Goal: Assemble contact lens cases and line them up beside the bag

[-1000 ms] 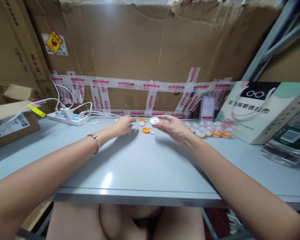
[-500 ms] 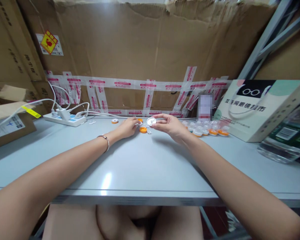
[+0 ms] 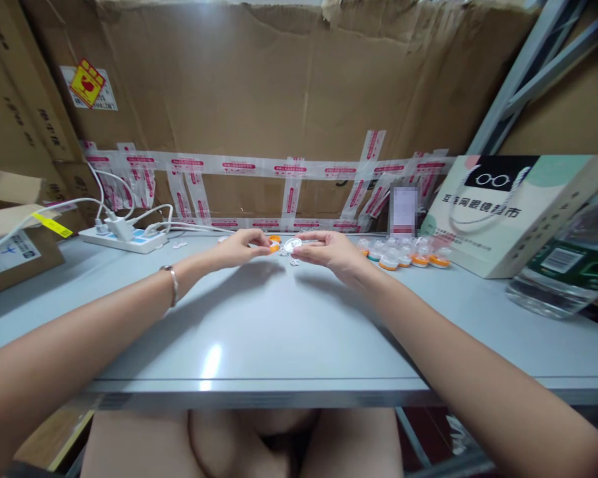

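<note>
My left hand is pinching an orange cap, my right hand a white disc; domed pieces (seemingly done) are sitting at three o'clock; unfitted bits are lying at six.

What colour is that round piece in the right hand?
The round piece is white, seen best in the head view.

Two hands: one left hand, one right hand; one bracelet; one white disc at right-hand fingertips; two orange caps, one in the left hand, one just beyond; one power strip far left; right, one paper bag, one bottle, clustered cases overlapping too much to count
</note>
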Action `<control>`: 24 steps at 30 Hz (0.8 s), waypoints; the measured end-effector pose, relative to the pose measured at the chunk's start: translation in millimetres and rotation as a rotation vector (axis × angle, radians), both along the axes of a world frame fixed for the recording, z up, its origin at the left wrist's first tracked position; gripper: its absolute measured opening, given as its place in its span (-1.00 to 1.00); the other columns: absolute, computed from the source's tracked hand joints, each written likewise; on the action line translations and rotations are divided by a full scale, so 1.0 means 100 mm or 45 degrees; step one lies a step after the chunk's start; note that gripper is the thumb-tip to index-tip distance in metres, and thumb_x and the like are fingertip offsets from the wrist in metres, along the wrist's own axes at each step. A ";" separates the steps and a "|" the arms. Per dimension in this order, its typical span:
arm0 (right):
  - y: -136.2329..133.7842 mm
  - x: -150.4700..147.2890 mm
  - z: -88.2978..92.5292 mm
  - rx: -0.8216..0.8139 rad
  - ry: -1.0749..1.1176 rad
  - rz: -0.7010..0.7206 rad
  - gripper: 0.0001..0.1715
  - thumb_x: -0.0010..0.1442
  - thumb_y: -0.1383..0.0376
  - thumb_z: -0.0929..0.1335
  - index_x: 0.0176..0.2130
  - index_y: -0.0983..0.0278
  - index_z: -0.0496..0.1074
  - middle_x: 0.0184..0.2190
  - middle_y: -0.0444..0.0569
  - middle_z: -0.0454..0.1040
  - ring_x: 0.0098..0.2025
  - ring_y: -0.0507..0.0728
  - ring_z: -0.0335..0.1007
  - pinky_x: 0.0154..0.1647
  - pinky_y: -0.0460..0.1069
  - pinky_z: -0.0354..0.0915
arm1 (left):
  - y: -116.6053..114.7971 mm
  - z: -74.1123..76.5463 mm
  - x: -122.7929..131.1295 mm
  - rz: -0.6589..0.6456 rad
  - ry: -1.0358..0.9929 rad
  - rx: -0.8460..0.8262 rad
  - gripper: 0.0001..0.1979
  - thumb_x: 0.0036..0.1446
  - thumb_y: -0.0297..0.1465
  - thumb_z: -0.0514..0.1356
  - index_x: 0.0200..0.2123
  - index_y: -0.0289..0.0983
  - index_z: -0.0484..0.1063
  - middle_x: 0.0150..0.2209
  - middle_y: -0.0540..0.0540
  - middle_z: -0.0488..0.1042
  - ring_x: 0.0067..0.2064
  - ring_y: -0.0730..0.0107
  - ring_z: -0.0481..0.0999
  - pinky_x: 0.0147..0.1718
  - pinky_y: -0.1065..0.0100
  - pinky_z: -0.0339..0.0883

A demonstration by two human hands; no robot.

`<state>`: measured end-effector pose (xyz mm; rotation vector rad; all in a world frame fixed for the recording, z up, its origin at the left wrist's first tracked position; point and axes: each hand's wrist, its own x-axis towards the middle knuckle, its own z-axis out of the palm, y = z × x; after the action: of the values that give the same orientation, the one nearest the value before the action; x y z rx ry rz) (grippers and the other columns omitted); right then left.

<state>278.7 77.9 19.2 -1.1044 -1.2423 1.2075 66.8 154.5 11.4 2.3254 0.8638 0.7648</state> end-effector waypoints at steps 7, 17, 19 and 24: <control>-0.10 -0.20 -0.02 -0.099 0.036 0.168 -0.76 -0.05 0.47 0.48 -0.28 0.36 0.53 -0.38 0.00 0.62 -0.37 0.03 0.57 -0.05 -0.02 0.47 | -0.38 0.12 -0.34 -0.090 -0.371 -0.411 -0.71 0.03 -0.16 0.28 -0.34 -0.25 0.36 -0.26 -0.07 0.53 -0.21 0.41 0.50 -0.17 0.31 0.35; -0.17 -0.26 -0.03 -0.020 -0.082 0.182 -0.64 -0.07 0.46 0.49 -0.19 0.34 0.51 -0.42 -0.06 0.63 -0.35 0.03 0.57 -0.17 -0.07 0.49 | -0.47 0.09 -0.27 -0.193 -0.432 -0.512 -0.73 0.06 -0.36 0.32 -0.12 -0.21 0.50 -0.14 -0.07 0.56 -0.15 0.40 0.51 -0.08 0.35 0.35; -0.19 -0.27 -0.02 -0.008 -0.125 0.169 -0.63 -0.08 0.46 0.50 -0.20 0.34 0.51 -0.42 -0.05 0.63 -0.35 0.03 0.57 -0.18 -0.07 0.49 | -0.49 0.10 -0.26 -0.192 -0.415 -0.465 -0.73 0.06 -0.38 0.31 -0.12 -0.20 0.49 -0.14 -0.06 0.56 -0.12 0.39 0.52 -0.06 0.34 0.36; -0.22 -0.29 0.00 0.002 -0.200 0.142 -0.65 -0.09 0.45 0.50 -0.21 0.34 0.53 -0.41 -0.02 0.63 -0.32 0.06 0.57 -0.14 -0.02 0.47 | -0.52 0.12 -0.23 -0.211 -0.400 -0.412 -0.71 0.02 -0.37 0.33 -0.14 -0.25 0.48 -0.15 -0.11 0.57 -0.12 0.31 0.55 -0.06 0.26 0.40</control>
<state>250.0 55.9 18.8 -1.1595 -1.4407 1.2214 44.1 102.3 23.0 1.9009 0.5977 0.8229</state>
